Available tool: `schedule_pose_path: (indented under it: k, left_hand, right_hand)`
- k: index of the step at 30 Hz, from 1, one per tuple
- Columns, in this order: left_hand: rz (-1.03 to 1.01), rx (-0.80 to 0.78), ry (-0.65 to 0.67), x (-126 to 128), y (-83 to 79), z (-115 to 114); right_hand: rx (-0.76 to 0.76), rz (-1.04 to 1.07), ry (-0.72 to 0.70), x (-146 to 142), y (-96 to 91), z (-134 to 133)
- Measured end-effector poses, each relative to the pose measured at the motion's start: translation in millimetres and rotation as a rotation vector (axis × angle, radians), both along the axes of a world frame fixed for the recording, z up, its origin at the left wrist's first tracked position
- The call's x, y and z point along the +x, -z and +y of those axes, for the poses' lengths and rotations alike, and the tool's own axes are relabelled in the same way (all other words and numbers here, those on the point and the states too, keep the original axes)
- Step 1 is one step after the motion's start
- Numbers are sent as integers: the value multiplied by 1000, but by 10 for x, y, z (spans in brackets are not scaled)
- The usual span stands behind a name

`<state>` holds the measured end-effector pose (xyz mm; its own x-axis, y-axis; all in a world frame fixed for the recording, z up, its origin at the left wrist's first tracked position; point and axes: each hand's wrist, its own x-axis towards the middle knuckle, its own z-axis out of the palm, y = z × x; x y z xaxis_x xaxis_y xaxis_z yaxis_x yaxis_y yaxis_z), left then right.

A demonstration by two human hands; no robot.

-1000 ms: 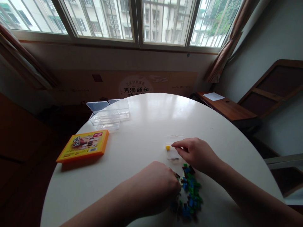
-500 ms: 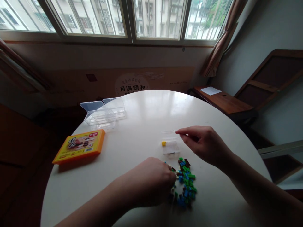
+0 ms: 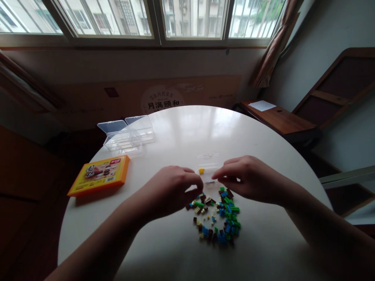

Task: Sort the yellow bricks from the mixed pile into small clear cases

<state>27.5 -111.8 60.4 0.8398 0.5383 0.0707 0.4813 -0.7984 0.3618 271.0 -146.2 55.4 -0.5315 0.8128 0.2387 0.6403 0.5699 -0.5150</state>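
A small clear plastic box [image 3: 207, 178] lies with its lid [image 3: 208, 156] folded back on the far side. A yellow brick [image 3: 201, 171] sits in its left corner. My left hand [image 3: 175, 187] is closed in a pinch just in front of the box's left side; anything between its fingertips is too small to make out. From the right, my right hand [image 3: 244, 177] brings its fingertips together over the box's right part; whether they grip the box or a piece is unclear. Toward me lies a loose ring of small building bricks [image 3: 231, 210], green, blue, brown and cream.
On the left of the round white table [image 3: 175, 136] lies an orange-and-yellow game box [image 3: 101, 175]. Behind it are several open clear plastic cases [image 3: 125, 136]. A wooden side table [image 3: 281, 119] with a paper [image 3: 262, 105] stands at the back right.
My left hand has risen from the bricks toward the box, uncovering the pile's left side. My right hand has moved from the lid to the box's near right part. The view has shifted slightly.
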Motion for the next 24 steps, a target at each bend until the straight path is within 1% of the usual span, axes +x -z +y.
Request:
schedule_pose_path:
  k: [2, 4, 6, 9, 12, 17, 21, 24]
  left_hand:
    - [-26, 71, -87, -72, -37, 68]
    - [-36, 122, -136, -128, -55, 124]
    - [-39, 143, -153, -165, -54, 167]
    - [-36, 140, -157, -192, -21, 218]
    - [-20, 128, -175, -201, 28, 264]
    - [4, 102, -203, -200, 67, 295]
    - [14, 105, -209, -195, 75, 275]
    - [14, 109, -190, -193, 88, 265]
  right_hand:
    - [-67, -39, -136, -39, -14, -45]
    - [-107, -72, -226, -100, 0, -90]
    - [-126, -118, -294, -165, 44, -120]
    - [-110, -188, -363, -233, 137, -126]
    - [-73, -225, -394, -254, 207, -107]
    - [-55, -255, -418, -254, 232, -97]
    - [-60, -279, -409, -264, 237, -89]
    - [-66, -290, -383, -275, 239, -82]
